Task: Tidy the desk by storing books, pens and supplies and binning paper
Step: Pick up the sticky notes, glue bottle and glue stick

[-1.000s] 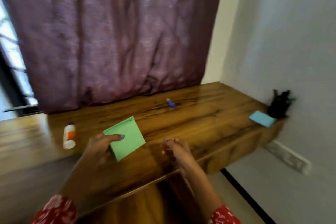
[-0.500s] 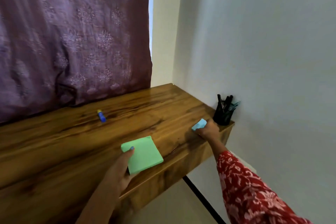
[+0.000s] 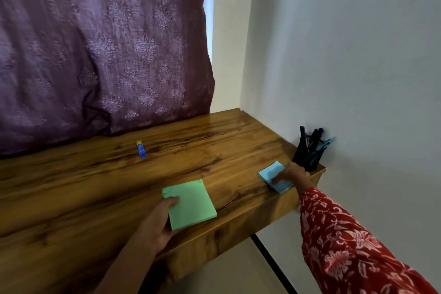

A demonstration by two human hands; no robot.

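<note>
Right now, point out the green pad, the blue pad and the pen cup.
green pad (image 3: 193, 203), head view, middle of its top sheet
blue pad (image 3: 270, 172), head view, bare far corner
pen cup (image 3: 307, 162), head view, front wall

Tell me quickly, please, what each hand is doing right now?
Left hand: holds the green pad, thumb on top, at the desk's front edge.
Right hand: fingers on the blue pad beside the pen cup; grip unclear.

Bare desk (image 3: 214, 150) between glue stick (image 3: 140, 148) and pen holder (image 3: 307, 159).
</note>
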